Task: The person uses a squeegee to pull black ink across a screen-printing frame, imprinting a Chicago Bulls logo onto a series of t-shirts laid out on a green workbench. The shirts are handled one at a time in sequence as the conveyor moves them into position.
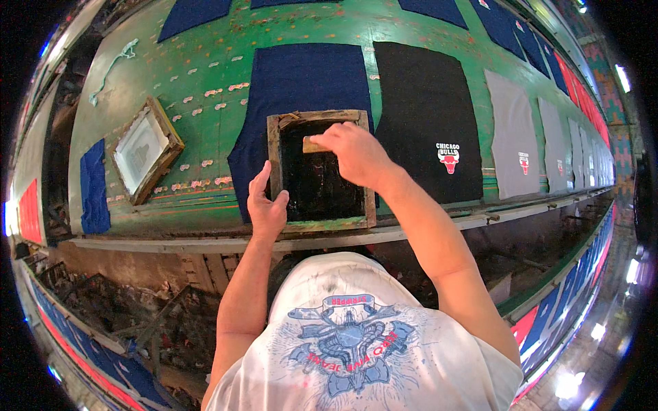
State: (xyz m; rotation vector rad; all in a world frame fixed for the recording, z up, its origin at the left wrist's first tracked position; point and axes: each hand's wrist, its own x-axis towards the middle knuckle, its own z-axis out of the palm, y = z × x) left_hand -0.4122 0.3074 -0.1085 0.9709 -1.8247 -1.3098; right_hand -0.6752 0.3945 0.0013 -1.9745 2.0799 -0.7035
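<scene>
A wooden printing screen frame (pixel 274 147) lies on a navy blue cloth panel (pixel 301 75) on the long green table (pixel 205 68). My left hand (pixel 266 202) grips the frame's left rail near its front corner. My right hand (pixel 353 152) is closed on a wooden squeegee (pixel 314 145) held over the dark, ink-covered mesh (pixel 319 185) near the frame's far end. The squeegee's blade is hidden under my hand.
A second wooden screen with pale mesh (pixel 144 151) lies tilted on the table to the left. To the right lie a black panel (pixel 425 116) with a red printed emblem, then grey panels (pixel 514 144) and more blue ones in a row. The table's front edge (pixel 205 241) runs below the frame.
</scene>
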